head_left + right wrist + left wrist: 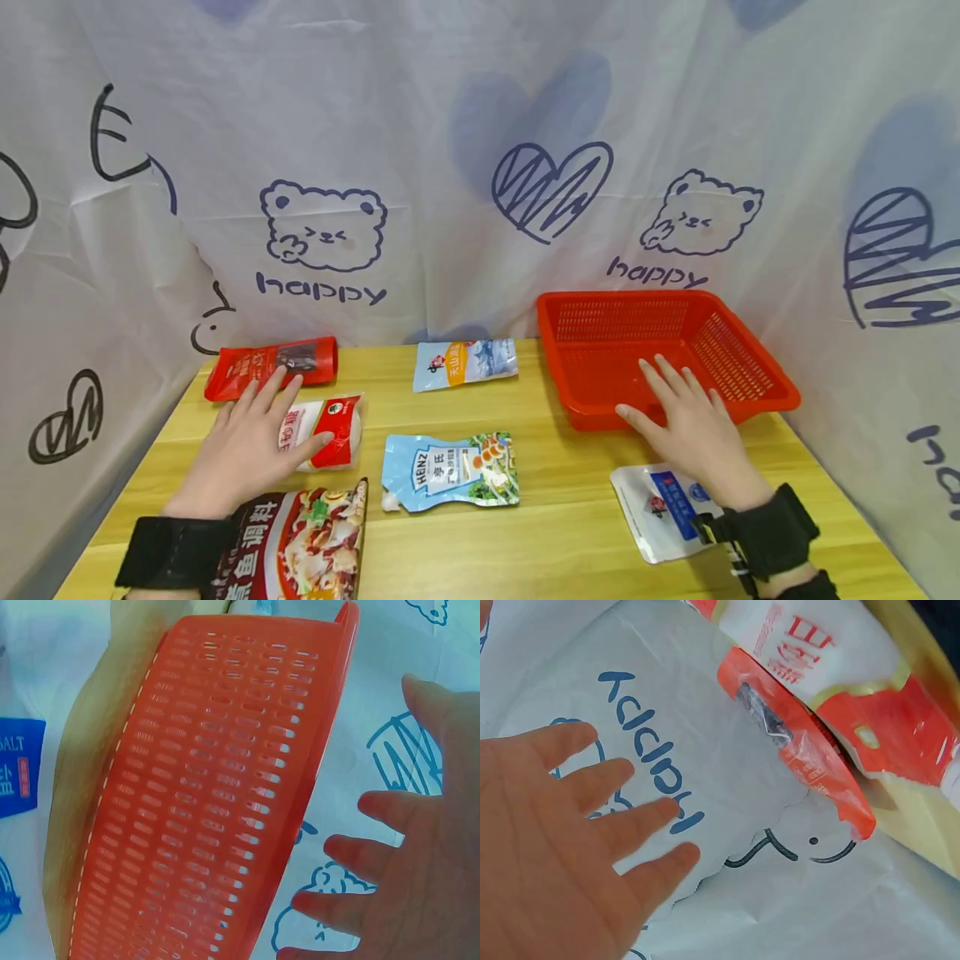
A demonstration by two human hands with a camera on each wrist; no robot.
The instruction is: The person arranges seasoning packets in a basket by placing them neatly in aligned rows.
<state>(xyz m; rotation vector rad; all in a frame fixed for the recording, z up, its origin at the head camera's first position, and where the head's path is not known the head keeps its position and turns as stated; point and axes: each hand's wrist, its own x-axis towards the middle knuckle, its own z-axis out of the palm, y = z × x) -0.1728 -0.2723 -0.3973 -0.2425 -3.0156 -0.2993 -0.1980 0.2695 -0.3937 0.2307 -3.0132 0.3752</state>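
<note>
My left hand [251,446] hovers with spread fingers over the left of the table, holding nothing. Close by it lie a red-and-white packet [341,433], a flat red pouch [232,371] behind, and a dark red seasoning bag [318,542] partly covered by the wrist. My right hand [693,433], also spread and holding nothing, is above the front edge of a red plastic basket [667,417]. Below that hand a white-and-blue packet [648,521] lies partly hidden. In the right wrist view the basket's slotted side [195,772] stands apart from the fingers [360,855].
Between the hands lies a light blue Heinz pouch [450,471]. A blue, white and orange packet [465,364] is near the back of the wooden table [465,558]. White cloth [442,167] with drawings hangs behind and at both sides.
</note>
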